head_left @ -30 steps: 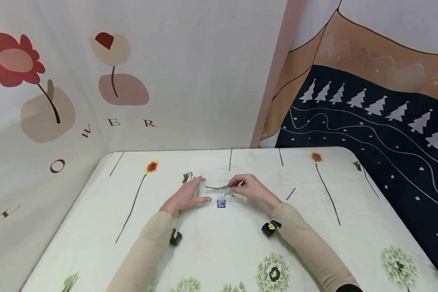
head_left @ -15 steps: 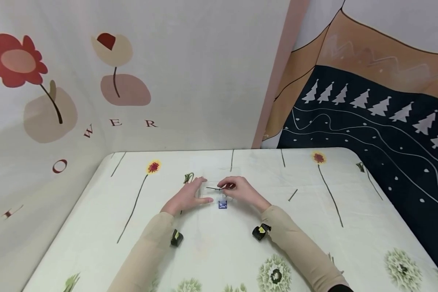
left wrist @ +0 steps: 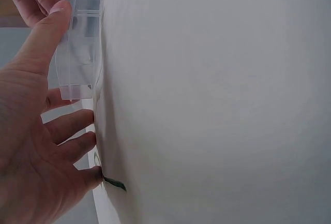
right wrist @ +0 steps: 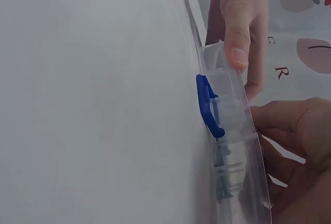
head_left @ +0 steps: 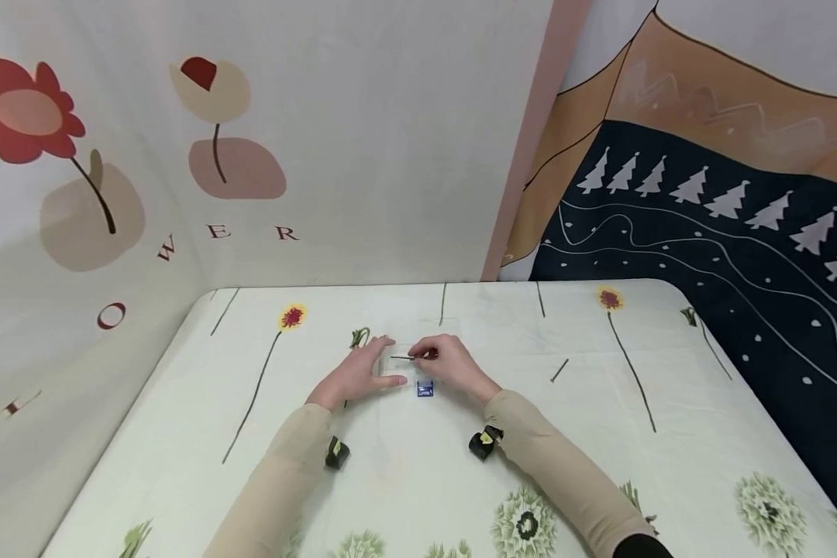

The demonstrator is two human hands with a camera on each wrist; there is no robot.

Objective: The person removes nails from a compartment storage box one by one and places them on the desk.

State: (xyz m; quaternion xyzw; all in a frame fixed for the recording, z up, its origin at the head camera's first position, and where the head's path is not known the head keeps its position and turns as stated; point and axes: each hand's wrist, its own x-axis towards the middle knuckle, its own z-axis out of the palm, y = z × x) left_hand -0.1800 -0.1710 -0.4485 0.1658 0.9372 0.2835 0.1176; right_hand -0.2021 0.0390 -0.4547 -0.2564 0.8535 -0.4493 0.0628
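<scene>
Clear box [left wrist: 78, 48]: set on the bench [head_left: 418, 473], between the hands, blue latch [right wrist: 205, 106] toward the person.
Left hand [head_left: 356, 378]: fingers spread, thumb pressed to the box's near side.
Right hand [head_left: 455, 366]: fingers curled, a thin rod [head_left: 399, 357] apparently pinched.
Rod step: probably being laid into the box.
Next move: careful lining-up and gentle release seem called for, the box kept steady.
</scene>
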